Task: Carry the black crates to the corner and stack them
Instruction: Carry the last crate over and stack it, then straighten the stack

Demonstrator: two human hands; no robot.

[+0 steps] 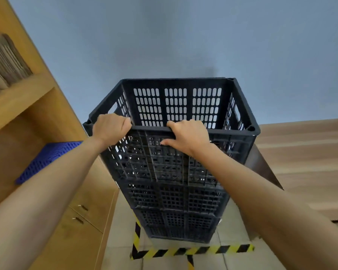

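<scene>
Now both hands grip the near rim of the top black crate (176,106), which sits on a stack of black crates (176,203) standing on the tiled floor (121,230), close to the grey wall (164,36). Left hand (110,128) is near the left corner, fingers curled over the rim w/ tips inside the crate. Right hand (187,136) holds more to the middle, fingers over the rim & thumb pressed on the outer wall. Stack looks like three or four crates; the lower joints are hard to count. Yellow-black tape (193,250) marks the floor at the near side of the stack. At left is a wooden shelf unit (33,114) w/ a blue perforated panel (47,158) beside it. At right, a wooden surface (310,152).
</scene>
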